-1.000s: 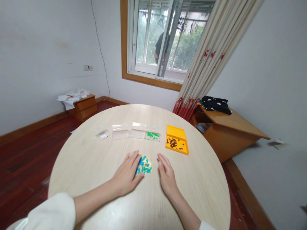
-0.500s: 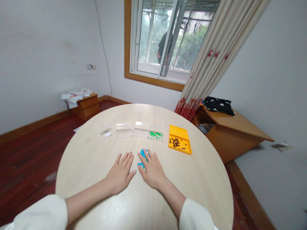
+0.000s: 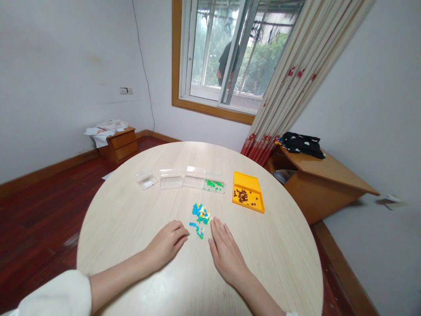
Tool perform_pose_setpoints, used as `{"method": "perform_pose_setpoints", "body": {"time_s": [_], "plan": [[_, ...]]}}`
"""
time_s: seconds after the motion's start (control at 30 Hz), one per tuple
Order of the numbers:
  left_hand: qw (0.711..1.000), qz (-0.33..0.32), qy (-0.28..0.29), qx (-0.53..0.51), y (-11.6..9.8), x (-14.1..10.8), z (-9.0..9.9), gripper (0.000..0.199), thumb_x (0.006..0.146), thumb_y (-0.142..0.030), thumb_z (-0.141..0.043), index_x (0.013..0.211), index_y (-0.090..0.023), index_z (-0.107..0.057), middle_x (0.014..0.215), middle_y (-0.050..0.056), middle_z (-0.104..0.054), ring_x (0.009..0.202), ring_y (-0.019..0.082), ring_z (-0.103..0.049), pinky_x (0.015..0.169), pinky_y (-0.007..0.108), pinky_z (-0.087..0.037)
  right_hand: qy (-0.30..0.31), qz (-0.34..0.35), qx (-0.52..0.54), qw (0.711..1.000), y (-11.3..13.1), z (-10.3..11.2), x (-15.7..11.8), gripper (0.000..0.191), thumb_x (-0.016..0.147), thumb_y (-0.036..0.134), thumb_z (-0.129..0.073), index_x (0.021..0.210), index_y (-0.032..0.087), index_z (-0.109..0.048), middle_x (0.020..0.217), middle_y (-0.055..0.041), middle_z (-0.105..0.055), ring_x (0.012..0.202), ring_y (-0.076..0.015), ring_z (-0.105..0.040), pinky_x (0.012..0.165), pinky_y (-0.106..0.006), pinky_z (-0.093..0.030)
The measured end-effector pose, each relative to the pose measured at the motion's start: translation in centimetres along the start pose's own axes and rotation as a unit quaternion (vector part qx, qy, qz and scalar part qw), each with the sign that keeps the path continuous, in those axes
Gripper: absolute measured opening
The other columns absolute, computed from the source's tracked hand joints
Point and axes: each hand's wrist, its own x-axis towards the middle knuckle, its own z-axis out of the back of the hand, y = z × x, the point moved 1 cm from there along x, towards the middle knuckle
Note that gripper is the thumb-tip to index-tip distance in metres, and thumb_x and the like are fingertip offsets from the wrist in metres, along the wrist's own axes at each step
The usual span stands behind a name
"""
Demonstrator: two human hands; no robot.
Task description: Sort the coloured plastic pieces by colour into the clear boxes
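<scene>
A loose pile of small blue, green, yellow and white pieces (image 3: 201,213) lies on the round table. Just left of the pile, my left hand (image 3: 169,243) has its fingers curled together, with a tiny green piece at the fingertips. On the pile's right side my right hand (image 3: 227,252) lies flat, fingers stretched forward and holding nothing. Farther back, a clear box (image 3: 214,186) contains green pieces. An open yellow box (image 3: 248,192) at the right has dark brown pieces in its near half.
More clear boxes (image 3: 171,182) with raised lids stand in a row at the back left of the table (image 3: 131,228). Beyond the table are a small drawer cabinet (image 3: 122,144), a tilted wooden desk (image 3: 315,175) and a curtain (image 3: 296,66).
My right hand has moved right, off the pile, uncovering the coloured pieces. The spread fingers of my left hand have curled together at a small green piece.
</scene>
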Motion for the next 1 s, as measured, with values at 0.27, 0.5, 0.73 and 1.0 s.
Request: {"method": "perform_pose_setpoints", "body": {"time_s": [0.27, 0.5, 0.73, 1.0], "plan": [[1.000, 0.016, 0.004, -0.019, 0.1, 2.9, 0.1, 0.023, 0.085, -0.021, -0.039, 0.077, -0.017, -0.061, 0.077, 0.006, -0.060, 0.073, 0.016, -0.055, 0.067, 0.026, -0.042, 0.005, 0.018, 0.003, 1.000, 0.4, 0.0, 1.8, 0.048, 0.089, 0.024, -0.034, 0.136, 0.014, -0.036, 0.141, -0.0119, -0.035, 0.131, -0.0236, -0.030, 0.109, -0.051, -0.024], [0.972, 0.138, -0.077, -0.173, 2.2, 6.5, 1.4, 0.024, 0.077, -0.034, -0.047, 0.065, -0.015, -0.056, 0.050, -0.004, -0.047, 0.049, 0.011, -0.042, 0.049, 0.022, -0.030, -0.053, 0.037, 0.039, 0.997, 0.4, 0.2, 3.7, 0.045, 0.086, 0.018, -0.035, 0.130, 0.017, -0.045, 0.135, -0.0117, -0.044, 0.126, -0.0222, -0.038, 0.105, -0.047, -0.032], [0.948, 0.146, -0.104, -0.262, 2.2, 6.1, 0.3, 0.022, 0.075, -0.035, -0.049, 0.073, -0.014, -0.058, 0.049, -0.007, -0.037, 0.049, 0.009, -0.036, 0.050, 0.021, -0.028, -0.099, 0.113, 0.063, 0.987, 1.7, 1.4, 3.7, 0.034, 0.076, 0.005, -0.039, 0.089, 0.023, -0.065, 0.106, -0.0078, -0.059, 0.105, -0.0214, -0.051, 0.091, -0.042, -0.043], [0.984, 0.020, 0.012, -0.179, 2.1, 4.8, 1.2, 0.020, 0.076, -0.014, -0.046, 0.079, -0.015, -0.066, 0.071, 0.002, -0.057, 0.064, 0.011, -0.049, 0.060, 0.021, -0.037, -0.077, 0.101, 0.062, 0.990, 1.3, 1.1, 3.4, 0.038, 0.074, 0.003, -0.041, 0.093, 0.024, -0.066, 0.114, -0.0077, -0.055, 0.109, -0.0222, -0.048, 0.092, -0.043, -0.042]]}}
